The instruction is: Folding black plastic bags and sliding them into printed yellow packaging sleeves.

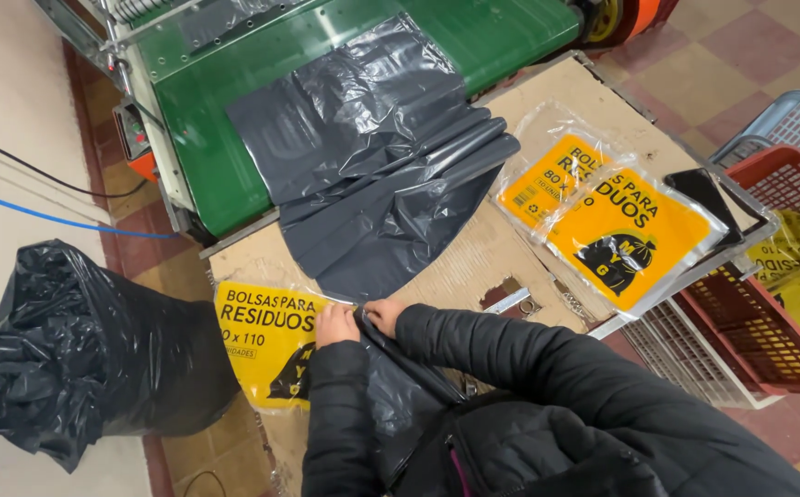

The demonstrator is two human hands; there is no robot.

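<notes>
Grey folded plastic bag (pixel 391 377) pinched between left hand (pixel 335 325) and right hand (pixel 384 316), held at the mouth of a yellow printed sleeve (pixel 257 340) lying flat on the cardboard-covered table (pixel 473 267); more grey bags (pixel 372 156) spill off the green conveyor (pixel 207 156) just beyond

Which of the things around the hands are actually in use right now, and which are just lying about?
In use:
- left hand and right hand, pinching a folded grey bag
- yellow packet under the hands
- grey bags spilling off the green belt

Lying about:
- two more yellow packets
- full black sack
- red crate
- phone
</notes>
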